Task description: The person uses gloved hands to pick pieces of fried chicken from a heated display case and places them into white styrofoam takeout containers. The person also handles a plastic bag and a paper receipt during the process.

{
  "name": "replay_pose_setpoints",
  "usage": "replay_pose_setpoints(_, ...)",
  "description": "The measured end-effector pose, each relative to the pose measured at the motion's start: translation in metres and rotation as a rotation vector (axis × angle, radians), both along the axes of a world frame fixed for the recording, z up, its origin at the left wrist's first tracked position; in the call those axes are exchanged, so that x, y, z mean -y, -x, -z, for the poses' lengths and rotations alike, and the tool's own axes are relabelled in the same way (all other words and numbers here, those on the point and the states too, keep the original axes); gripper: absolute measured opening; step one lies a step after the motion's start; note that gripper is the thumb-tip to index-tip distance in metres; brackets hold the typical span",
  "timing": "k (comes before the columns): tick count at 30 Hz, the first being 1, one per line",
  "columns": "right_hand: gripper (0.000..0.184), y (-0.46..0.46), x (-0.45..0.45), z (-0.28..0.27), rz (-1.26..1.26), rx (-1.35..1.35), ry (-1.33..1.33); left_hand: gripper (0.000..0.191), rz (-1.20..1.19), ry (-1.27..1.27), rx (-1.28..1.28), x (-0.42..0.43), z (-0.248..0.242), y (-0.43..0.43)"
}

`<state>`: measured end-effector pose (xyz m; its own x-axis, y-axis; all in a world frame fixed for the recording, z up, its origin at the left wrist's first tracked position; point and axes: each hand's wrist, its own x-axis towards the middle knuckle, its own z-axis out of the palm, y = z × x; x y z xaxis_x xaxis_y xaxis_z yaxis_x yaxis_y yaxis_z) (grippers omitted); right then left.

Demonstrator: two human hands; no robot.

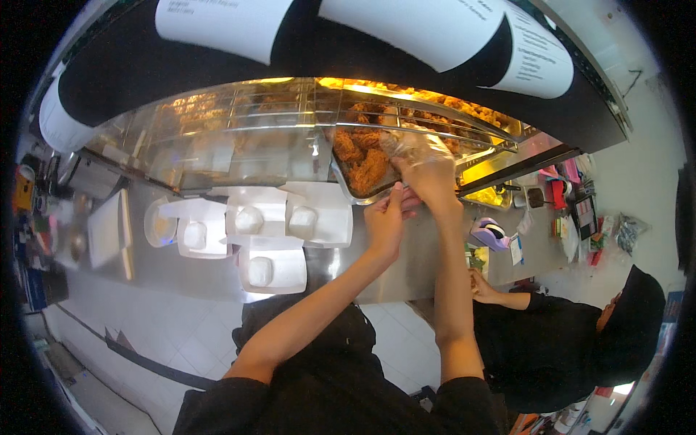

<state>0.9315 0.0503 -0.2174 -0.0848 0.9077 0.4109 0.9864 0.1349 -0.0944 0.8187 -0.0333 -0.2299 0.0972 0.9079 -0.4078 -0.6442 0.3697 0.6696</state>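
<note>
My left hand (387,217) is at the near right corner of a metal tray (356,200) holding several pieces of fried chicken (368,173); whether its fingers grip the rim cannot be told. Over the tray's right side is my right hand (427,163), with a clear plastic bag or glove about its fingers; what it touches inside is hidden. To the left on the steel counter stand several opened white paper boxes (329,231), each with a round white wrapped item (303,219) in it.
Above the tray run the wire racks (261,128) of a lit glass display case. A clear round container (161,225) is left of the boxes. At right are a purple tape dispenser (489,232), a tray of yellow food (486,197) and a co-worker in black (549,337).
</note>
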Motion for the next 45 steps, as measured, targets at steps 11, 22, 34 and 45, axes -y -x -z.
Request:
replay_pose_setpoints(11,0.023,-0.015,0.000,-0.025,-0.031,-0.981,0.350,0.052,0.047,0.016,-0.041,0.000,-0.004,0.009)
replay_pose_setpoints(22,0.023,-0.031,0.048,-0.039,0.109,-1.785,0.317,0.047,0.031,0.006,-0.088,0.008,0.000,0.016)
replay_pose_setpoints(34,0.022,-0.042,0.081,-0.039,0.114,-1.841,0.022,0.038,-0.010,-0.039,-0.100,0.007,0.004,0.018)
replay_pose_setpoints(45,0.032,0.004,0.058,-0.035,-0.030,-1.920,-0.056,0.038,-0.015,0.011,-0.082,0.011,0.002,0.022)
